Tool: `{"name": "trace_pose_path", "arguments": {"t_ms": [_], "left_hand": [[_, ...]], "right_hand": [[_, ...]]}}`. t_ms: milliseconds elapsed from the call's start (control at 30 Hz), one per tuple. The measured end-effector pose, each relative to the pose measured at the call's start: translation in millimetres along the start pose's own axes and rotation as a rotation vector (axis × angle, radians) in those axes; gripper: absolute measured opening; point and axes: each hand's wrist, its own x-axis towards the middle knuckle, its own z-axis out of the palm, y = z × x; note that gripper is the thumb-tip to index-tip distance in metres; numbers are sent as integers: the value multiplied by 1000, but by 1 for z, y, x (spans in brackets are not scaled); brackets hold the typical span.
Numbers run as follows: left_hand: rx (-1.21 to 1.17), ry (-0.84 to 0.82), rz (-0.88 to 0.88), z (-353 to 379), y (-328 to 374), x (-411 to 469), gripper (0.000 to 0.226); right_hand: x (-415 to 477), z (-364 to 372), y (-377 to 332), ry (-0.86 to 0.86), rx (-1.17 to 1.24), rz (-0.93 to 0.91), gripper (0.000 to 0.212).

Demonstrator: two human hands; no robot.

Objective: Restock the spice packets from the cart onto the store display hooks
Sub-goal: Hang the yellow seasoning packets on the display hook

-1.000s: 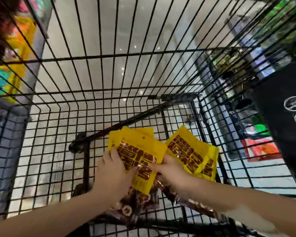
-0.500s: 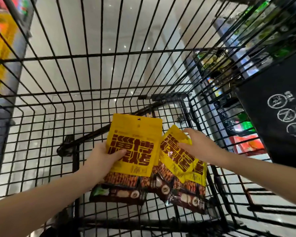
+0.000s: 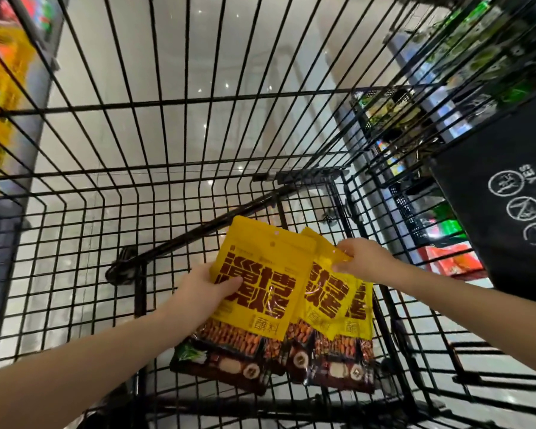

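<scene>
While the left hand (image 3: 209,294) grips one glossy packet (image 3: 260,292), the right hand (image 3: 367,258) pinches a second packet (image 3: 325,292).

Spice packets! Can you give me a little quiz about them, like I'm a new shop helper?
1. True or false: the left hand grips the front yellow packet by its left edge.
2. Where does the right hand pinch the packet behind? A) top corner B) bottom edge C) middle
3. Fill in: the wires of the cart are coloured ____.

Key: 1 true; 2 A; 3 black.
</scene>
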Motion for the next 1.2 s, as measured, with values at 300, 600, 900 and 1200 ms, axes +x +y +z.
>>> {"name": "trace_pose_path", "arguments": {"t_ms": [300, 600, 900, 1200], "left_hand": [[-107, -43, 81, -13, 20, -4, 21], [-163, -133, 119, -23, 35, -4, 40], [-119, 25, 130, -23, 40, 10, 27], [-141, 119, 43, -38, 29, 16, 21]], "right_hand": [[-7, -47, -49, -234, 469, -273, 12], [0, -59, -64, -367, 777, -303, 16], [20, -59, -65, -193, 923, -219, 29], [11, -98, -24, -555, 447, -3, 38]]}}
